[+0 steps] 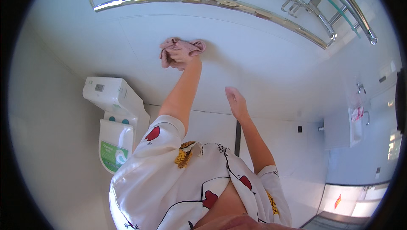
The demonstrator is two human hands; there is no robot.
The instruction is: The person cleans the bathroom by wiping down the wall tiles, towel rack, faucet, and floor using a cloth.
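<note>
My left hand (pixel 181 54) is closed on a crumpled pinkish-brown cloth (pixel 196 46). It presses the cloth against the pale, smooth wall (pixel 140 30), below a chrome towel rail. Folds of the cloth bunch around the fingers and hide some of them. My right hand (pixel 236 103) hangs lower and to the right, apart from the wall and holding nothing. Its fingers are loosely bent, partly seen from the side.
The chrome towel rail (pixel 212 1) spans the top, with small hooks (pixel 291 7) and a glass shelf edge (pixel 335 5) at its right. A white toilet (pixel 135 107) stands at left, a green label on its lid. At right is a white washbasin (pixel 357 130) with a tap (pixel 360 88).
</note>
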